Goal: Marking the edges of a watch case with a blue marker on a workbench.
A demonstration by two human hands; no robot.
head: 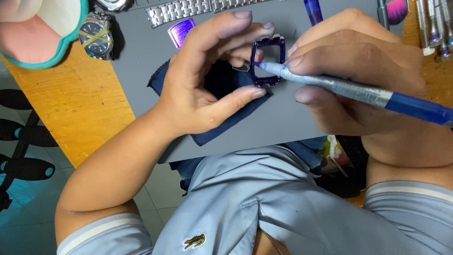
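Observation:
My left hand (207, 80) holds a small purple rectangular watch case (268, 61) upright between fingers and thumb, over a dark blue cloth (222, 89) on a grey mat (283, 118). My right hand (358, 71) grips a pen-like tool with a silver and blue shaft (358, 92). Its pale blue tip rests against the left side of the watch case frame.
A round steel wristwatch (96, 35) lies on the orange table (80, 104) at the upper left. A metal link bracelet (184, 8) and a purple rectangular piece (181, 32) lie at the mat's far edge. Several tools (432, 26) stand at the top right. A pink and teal object (37, 28) fills the top left corner.

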